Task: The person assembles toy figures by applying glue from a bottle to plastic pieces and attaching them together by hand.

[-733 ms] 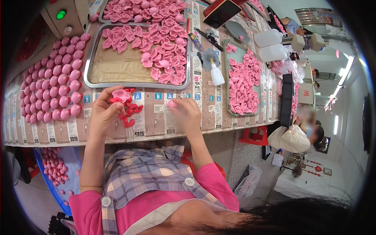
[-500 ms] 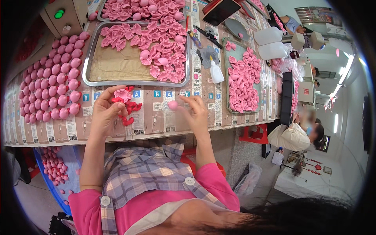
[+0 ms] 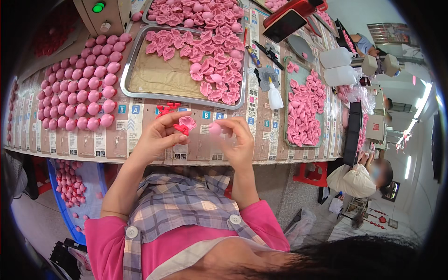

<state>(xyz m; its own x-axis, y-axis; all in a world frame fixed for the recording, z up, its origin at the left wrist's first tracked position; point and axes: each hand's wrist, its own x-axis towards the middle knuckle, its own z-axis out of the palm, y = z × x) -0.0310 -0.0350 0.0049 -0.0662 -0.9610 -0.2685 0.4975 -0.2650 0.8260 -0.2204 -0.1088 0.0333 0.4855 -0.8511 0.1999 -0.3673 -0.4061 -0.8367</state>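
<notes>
My left hand (image 3: 157, 139) pinches a small assembly between thumb and fingertips: a hollow, wavy-edged pink plastic shell (image 3: 188, 122) with a red piece (image 3: 181, 129) at its lower left. Across from it, my right hand (image 3: 240, 140) grips a smooth, rounded pink plastic piece (image 3: 215, 129) at its fingertips. A short gap separates the two pink parts, both held above the near edge of the table. Just beyond my left fingers, small red pieces (image 3: 167, 109) lie on the paper-covered table, partly hidden by that hand.
Rows of rounded pink pieces with red ends (image 3: 81, 96) stand at left. A metal tray (image 3: 123, 86) of pink shells lies ahead; a green tray (image 3: 303, 145) of pink parts and a white squeeze bottle (image 3: 275, 98) are at right. Below left sits a blue bin (image 3: 95, 179).
My hands have come closer together: the left has moved right with the shell and red piece, the right slightly left with the rounded piece. The whole view has shifted a little.
</notes>
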